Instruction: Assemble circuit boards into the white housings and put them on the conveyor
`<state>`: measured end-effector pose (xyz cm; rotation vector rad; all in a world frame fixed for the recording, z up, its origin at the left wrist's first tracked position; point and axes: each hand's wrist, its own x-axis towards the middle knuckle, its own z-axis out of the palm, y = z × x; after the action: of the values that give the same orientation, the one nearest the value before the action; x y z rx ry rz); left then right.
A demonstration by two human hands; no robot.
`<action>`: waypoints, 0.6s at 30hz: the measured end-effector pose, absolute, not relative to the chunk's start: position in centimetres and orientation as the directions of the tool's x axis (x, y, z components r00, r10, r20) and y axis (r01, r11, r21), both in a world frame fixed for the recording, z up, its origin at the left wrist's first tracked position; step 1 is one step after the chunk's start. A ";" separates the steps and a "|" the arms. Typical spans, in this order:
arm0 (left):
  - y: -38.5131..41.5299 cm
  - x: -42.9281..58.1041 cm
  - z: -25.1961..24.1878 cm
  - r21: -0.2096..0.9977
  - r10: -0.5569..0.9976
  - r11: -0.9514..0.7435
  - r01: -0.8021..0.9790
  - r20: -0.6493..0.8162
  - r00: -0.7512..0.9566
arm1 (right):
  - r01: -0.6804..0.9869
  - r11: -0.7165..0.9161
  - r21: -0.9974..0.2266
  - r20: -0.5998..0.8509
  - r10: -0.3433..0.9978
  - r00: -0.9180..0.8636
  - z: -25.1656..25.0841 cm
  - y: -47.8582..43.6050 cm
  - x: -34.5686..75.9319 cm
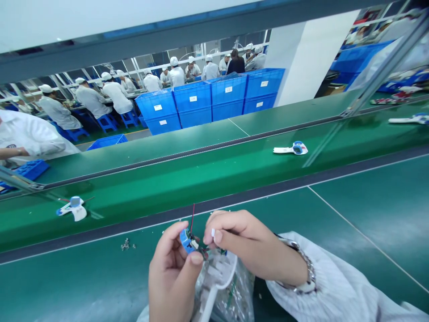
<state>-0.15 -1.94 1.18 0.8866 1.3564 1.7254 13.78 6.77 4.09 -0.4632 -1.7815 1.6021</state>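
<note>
My left hand (170, 273) grips a small blue electronic module (186, 241) between thumb and fingers. A green circuit board shows on the module's side, and a thin red wire (192, 218) sticks up from it. Close by on the right, my right hand (250, 243) is closed in a pinch on a small white piece (213, 232). Below both hands is a white plastic part with a long handle (211, 302), holding small white pieces. It overlaps a clear plastic bag (239, 297) with small parts inside. My fingers hide some of the module.
A small heap of screws (125, 244) lies on the green table at left. Beyond it runs a green conveyor belt (187, 174) carrying white-and-blue handheld devices (296, 148). Blue bins (194, 100) and several seated co-workers are behind. A metal post (378, 67) stands at right.
</note>
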 end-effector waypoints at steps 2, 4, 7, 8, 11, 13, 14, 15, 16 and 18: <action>-2.1 0.0 1.3 0.976 0.893 -0.165 -0.144 0.086 -0.443 | -0.131 0.324 -0.937 0.316 0.630 -0.709 4.7 7.0 13.8; -2.2 0.1 1.5 0.976 0.907 -0.154 -0.153 0.078 -0.413 | -0.084 0.504 -0.860 0.400 0.562 -0.725 5.3 7.2 13.8; -2.4 0.3 1.9 0.982 0.932 -0.140 -0.125 0.088 -0.353 | -0.033 0.661 -0.750 0.452 0.476 -0.754 5.9 7.3 13.9; -2.4 0.3 2.0 0.983 0.937 -0.140 -0.115 0.095 -0.336 | -0.019 0.689 -0.725 0.455 0.457 -0.765 6.0 7.3 13.9; -2.5 0.4 2.3 0.984 0.927 -0.135 -0.119 0.083 -0.367 | 0.004 0.744 -0.669 0.450 0.409 -0.794 6.2 7.4 14.1; -2.5 0.5 2.3 0.987 0.922 -0.129 -0.099 0.082 -0.378 | 0.009 0.764 -0.645 0.446 0.386 -0.808 6.3 7.4 14.3; -2.5 0.6 2.2 0.989 0.921 -0.129 -0.076 0.091 -0.379 | 0.013 0.772 -0.635 0.444 0.378 -0.812 6.4 7.4 14.3; -2.5 0.6 2.2 0.991 0.925 -0.128 -0.050 0.101 -0.366 | 0.019 0.779 -0.626 0.440 0.374 -0.817 6.4 7.4 14.4; -2.5 0.6 2.2 0.992 0.926 -0.127 -0.028 0.108 -0.361 | 0.024 0.784 -0.620 0.437 0.371 -0.820 6.5 7.4 14.5; -2.5 0.5 2.3 0.993 0.913 -0.121 -0.011 0.107 -0.393 | 0.016 0.792 -0.610 0.434 0.351 -0.830 6.6 7.4 14.5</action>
<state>0.54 -2.53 2.29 1.0505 1.4145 1.6093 14.53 7.45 6.58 -0.2725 -2.4381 0.8233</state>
